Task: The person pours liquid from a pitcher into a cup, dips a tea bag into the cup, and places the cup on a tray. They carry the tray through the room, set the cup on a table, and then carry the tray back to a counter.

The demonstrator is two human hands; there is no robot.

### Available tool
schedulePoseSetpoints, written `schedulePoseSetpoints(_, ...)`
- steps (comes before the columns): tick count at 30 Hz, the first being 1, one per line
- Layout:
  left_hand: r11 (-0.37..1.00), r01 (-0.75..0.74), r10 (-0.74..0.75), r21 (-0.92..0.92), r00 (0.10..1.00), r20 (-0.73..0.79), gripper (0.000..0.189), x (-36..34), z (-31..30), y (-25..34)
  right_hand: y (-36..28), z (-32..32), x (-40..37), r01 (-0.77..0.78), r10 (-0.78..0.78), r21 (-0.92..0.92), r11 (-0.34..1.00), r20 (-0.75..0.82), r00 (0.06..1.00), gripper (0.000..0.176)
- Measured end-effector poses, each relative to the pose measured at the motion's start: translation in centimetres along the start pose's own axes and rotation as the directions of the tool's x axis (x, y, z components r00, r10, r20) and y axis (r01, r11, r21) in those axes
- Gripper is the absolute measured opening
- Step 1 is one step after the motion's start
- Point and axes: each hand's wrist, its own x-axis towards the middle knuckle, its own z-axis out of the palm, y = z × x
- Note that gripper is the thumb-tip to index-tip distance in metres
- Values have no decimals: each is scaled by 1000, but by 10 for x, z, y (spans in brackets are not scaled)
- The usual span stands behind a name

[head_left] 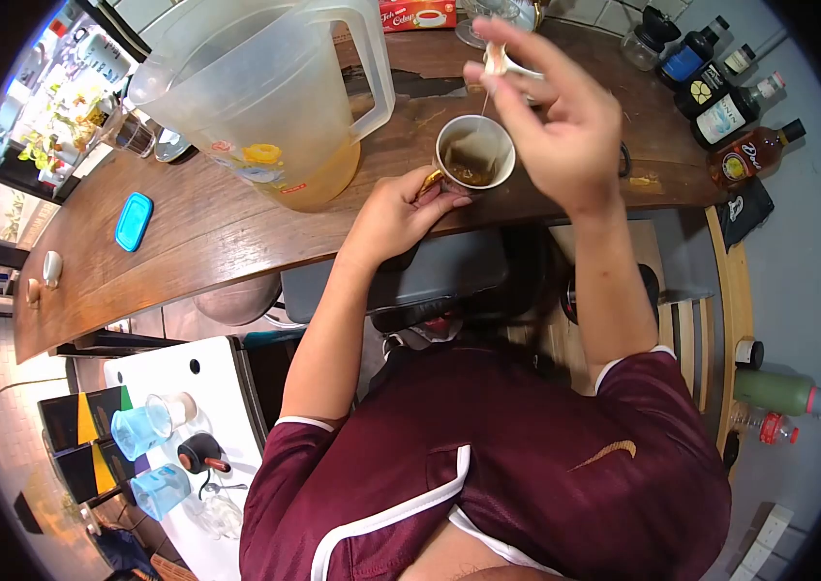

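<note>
A white cup [475, 153] with a gold handle stands near the front edge of the wooden table, brown liquid inside it. My left hand [403, 215] is closed on the cup's handle, from the cup's left side. Above and right of the cup, my right hand [565, 126] pinches the tag end of a tea bag [496, 60] between thumb and finger. A thin string runs down from it into the cup. The bag itself is hard to make out in the liquid. Left of the cup is a large clear plastic pitcher [285, 126] with yellowish liquid at its bottom.
A blue lid [134, 221] lies on the wooden table [207, 232] at left. A red tea box [418, 15] is at the back. Several bottles [725, 116] line the right side. Behind at left, a white table [222, 387] holds blue cups [161, 489].
</note>
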Motion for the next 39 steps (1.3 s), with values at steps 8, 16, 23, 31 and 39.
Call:
schedulePoseSetpoints(8,999,32,-32,-14,999,-7,22,2,1,-2,12,2,-13,-34,33,15,999,24,999,38)
schedulePoseSetpoints(16,998,50,-50,-38,999,-13,18,3,0,-1,3,-3,-2,22,-22,14,1000,-48,999,38)
schedulePoseSetpoints(23,996,53,-54,-66,999,-4,15,3,-1,2,17,9,-27,-67,75,-135,989,60,995,35)
schedulePoseSetpoints(31,995,77,-77,-60,997,11,16,4,-1,3,3,6,-3,105,-116,-89,990,-127,985,35)
schedulePoseSetpoints(39,993,71,-70,-90,997,14,21,5,0,0,13,17,-17,-93,75,-156,983,-115,991,33)
